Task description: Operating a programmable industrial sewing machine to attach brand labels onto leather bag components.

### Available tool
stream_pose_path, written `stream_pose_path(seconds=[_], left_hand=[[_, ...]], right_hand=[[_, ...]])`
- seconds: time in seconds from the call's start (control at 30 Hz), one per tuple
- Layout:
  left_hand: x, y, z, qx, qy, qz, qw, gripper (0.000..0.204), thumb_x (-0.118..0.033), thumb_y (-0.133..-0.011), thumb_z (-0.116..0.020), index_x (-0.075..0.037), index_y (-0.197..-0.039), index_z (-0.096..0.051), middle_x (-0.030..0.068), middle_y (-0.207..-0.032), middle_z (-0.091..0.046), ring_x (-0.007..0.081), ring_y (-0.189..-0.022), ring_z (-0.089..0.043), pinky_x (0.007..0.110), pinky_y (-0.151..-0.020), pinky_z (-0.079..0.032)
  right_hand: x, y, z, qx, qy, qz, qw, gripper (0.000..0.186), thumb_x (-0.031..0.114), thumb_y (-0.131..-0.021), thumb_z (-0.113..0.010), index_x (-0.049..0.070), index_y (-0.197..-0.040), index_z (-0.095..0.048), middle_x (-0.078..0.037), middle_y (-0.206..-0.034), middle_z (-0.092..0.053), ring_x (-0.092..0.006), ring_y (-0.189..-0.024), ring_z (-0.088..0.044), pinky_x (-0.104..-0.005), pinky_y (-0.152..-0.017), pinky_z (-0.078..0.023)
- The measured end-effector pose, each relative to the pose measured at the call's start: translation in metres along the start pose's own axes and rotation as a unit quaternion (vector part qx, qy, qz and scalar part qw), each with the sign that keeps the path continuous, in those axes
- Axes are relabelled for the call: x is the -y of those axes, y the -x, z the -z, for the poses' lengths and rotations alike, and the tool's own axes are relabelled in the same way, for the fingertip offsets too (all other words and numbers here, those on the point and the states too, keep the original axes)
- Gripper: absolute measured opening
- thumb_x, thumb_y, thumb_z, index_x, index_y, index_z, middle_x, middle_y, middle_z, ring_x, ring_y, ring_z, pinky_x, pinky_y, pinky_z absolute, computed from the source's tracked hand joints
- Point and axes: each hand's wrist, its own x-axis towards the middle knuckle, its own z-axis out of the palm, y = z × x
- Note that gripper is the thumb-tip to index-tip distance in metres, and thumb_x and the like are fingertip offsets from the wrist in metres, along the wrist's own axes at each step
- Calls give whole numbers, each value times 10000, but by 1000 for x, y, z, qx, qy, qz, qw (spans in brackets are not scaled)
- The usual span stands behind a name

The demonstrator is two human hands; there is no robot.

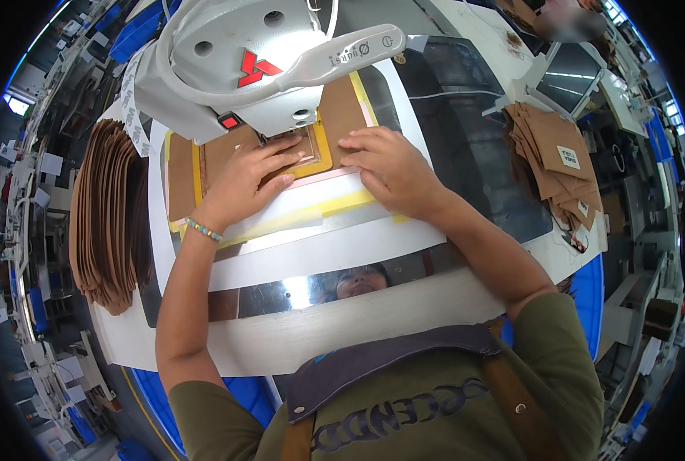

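My left hand (254, 178) lies flat with its fingers spread on a yellow-edged template frame (325, 154), close beside the needle area of a grey-white sewing machine (204, 77). Under the frame is a brown fabric piece (344, 104). On the right side of that piece rests my right hand (400, 175), fingers stretched out and slightly bent, nothing in its grasp. Both hands press down from above. Beneath the fabric spreads a white sheet (296, 250) with yellow tape strips (342, 201). The machine head hides the far part of the fabric and the needle tip.
A tall stack of folded brown pieces (100, 223) stands at the left. More brown pieces with white labels (542, 146) lie at the right, near a small screen (567, 79). A shiny metal plate (258, 302) edges the near side. Blue bins (588, 296) sit below the table.
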Motion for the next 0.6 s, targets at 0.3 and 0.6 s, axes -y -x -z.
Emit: stream_pose_path(seconds=[0.3, 0.6], left_hand=[[11, -11, -9, -76, 2, 45, 996, 350, -196, -1039, -615, -128, -1362, -733, 176, -1334, -706, 365, -1098, -644, 434, -1058, -476], [46, 30, 3, -181, 9, 151, 972, 314, -94, -1029, -601, 18, -1305, -699, 224, -1344, -646, 391, -1236, -598, 442, -1081, -457]], right_hand=[[0, 1, 2, 8, -20, -7, 1000, 195, 39, -912, -658, 17, -1073, -766, -128, -1277, -720, -312, -1299, -599, -456, -1111, -446], [1, 3, 1, 15, -27, 3, 1000, 198, 35, -920, -646, 22, -1079, -762, -120, -1259, -728, -300, -1298, -601, -462, -1115, -435]])
